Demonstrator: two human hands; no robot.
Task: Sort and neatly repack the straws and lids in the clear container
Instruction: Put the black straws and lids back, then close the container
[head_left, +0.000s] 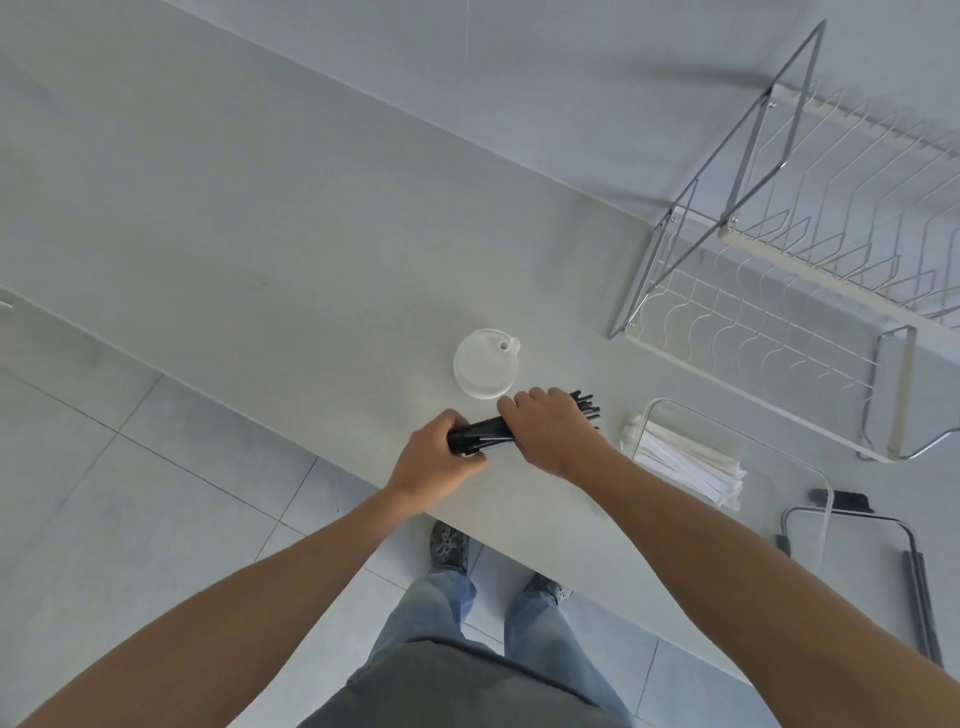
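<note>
A bundle of black straws lies across the counter near its front edge. My left hand grips the bundle's left end. My right hand lies over its right part, and the straw tips stick out past it. Just behind the hands sits a stack of white lids with a small spout. To the right stands the clear container, holding white paper-wrapped straws that lie along its length.
A wire dish rack fills the back right of the counter. The container's clear lid with black clips rests at the right front. The counter's front edge runs just under my wrists, with tiled floor and my feet below.
</note>
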